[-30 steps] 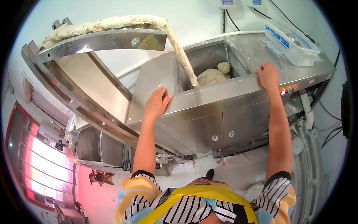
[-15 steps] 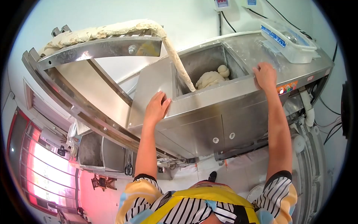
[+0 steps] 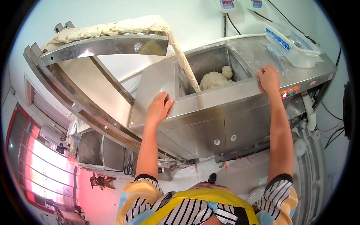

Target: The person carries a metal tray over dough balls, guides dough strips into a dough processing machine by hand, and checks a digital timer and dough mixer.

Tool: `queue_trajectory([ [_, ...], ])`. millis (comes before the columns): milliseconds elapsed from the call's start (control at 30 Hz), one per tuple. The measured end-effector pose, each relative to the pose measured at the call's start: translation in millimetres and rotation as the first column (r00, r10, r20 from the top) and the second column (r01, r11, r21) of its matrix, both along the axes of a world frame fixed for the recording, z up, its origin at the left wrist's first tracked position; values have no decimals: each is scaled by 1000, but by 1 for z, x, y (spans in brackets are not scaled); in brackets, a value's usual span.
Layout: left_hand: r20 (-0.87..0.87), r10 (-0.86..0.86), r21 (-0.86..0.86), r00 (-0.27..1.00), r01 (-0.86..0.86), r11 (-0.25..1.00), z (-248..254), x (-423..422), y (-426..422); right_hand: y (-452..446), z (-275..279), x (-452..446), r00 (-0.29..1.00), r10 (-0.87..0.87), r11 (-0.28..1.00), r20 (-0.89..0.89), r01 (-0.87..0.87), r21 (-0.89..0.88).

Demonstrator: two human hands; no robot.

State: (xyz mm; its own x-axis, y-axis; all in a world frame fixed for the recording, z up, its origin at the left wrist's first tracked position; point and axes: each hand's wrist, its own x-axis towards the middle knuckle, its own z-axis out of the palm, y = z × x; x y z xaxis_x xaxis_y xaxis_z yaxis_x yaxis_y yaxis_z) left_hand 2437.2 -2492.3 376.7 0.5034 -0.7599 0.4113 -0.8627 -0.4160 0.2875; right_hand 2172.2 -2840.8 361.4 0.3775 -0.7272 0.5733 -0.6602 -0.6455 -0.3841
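Note:
My left hand [image 3: 159,108] rests on the front left edge of the steel machine [image 3: 157,80], fingers apart, holding nothing. On the front edge, right of the open bin [image 3: 242,71], lies my right hand [image 3: 269,78], its fingers slightly bent over the steel and nothing in it. A pale dough mass [image 3: 214,80] with a small round lump [image 3: 227,69] on it sits in the bin. From the curved metal rack [image 3: 101,48], a long strip of dough [image 3: 180,56] hangs down into the bin's left side.
A clear plastic container [image 3: 294,45] stands at the machine's right rear, behind coloured buttons [image 3: 290,91]. Switch boxes and cables are on the wall. Scissors [image 3: 128,168] hang at the lower left, beside steel bins [image 3: 90,148]. Grey ribbed parts stand at the lower right.
The dough in the bin has shifted and turned slightly, and its small lump sits a little differently. The hanging strip has changed shape near the rack. Both hands stay on the machine's edge.

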Motion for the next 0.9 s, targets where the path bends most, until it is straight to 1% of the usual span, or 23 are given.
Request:
queue_trajectory([
  [133, 107, -21, -75, 994, 29, 997, -7, 3, 0, 0, -1, 0, 1000, -6, 1000, 17, 6, 6],
  [333, 33, -26, -60, 999, 28, 998, -4, 2, -1, 0, -2, 0, 1000, -12, 1000, 5, 12, -14],
  [433, 13, -18, -20, 1000, 18, 1000, -1, 2, -1, -1, -3, 0, 1000, -14, 1000, 11, 15, -26],
  [533, 49, -33, -72, 998, 36, 997, -7, 5, -2, 0, -3, 0, 1000, -14, 1000, 18, 14, -23],
  [633, 95, -37, -83, 995, 45, 995, -7, 4, -1, -3, -5, 0, 1000, -5, 999, 19, 5, -33],
  [900, 71, -17, -59, 997, 21, 998, -8, 6, -2, -1, -2, 0, 1000, -23, 999, -5, 22, -31],
])
